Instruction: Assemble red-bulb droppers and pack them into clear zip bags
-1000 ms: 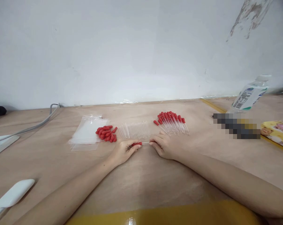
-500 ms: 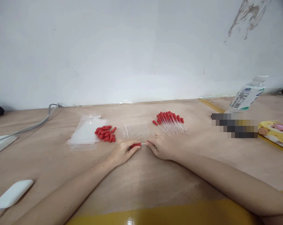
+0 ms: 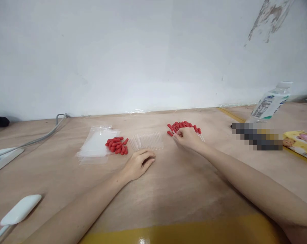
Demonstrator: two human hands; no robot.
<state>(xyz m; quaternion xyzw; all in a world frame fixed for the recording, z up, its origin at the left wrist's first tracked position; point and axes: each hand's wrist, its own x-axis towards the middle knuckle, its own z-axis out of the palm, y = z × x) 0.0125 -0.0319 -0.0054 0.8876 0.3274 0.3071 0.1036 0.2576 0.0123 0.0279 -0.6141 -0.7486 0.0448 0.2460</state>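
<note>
My left hand rests on the table, its fingers loosely curved and the thumb apart from them, with nothing visible between. Just beyond it lies a row of clear dropper tubes. To the left of those tubes is a heap of loose red rubber bulbs. My right hand is closed in a pinch on a dropper, a red bulb on a clear tube. It is at the group of bulb-topped droppers and covers many of their tubes.
Clear plastic bags lie stacked at the left, partly beside the bulbs. A white device, a power strip and a grey cable are further left. At right stand a bottle and a yellow packet.
My right hand has moved away from my left, up and right to the droppers, carrying the dropper. My left hand has let go of the red bulb and stayed nearly in place.
</note>
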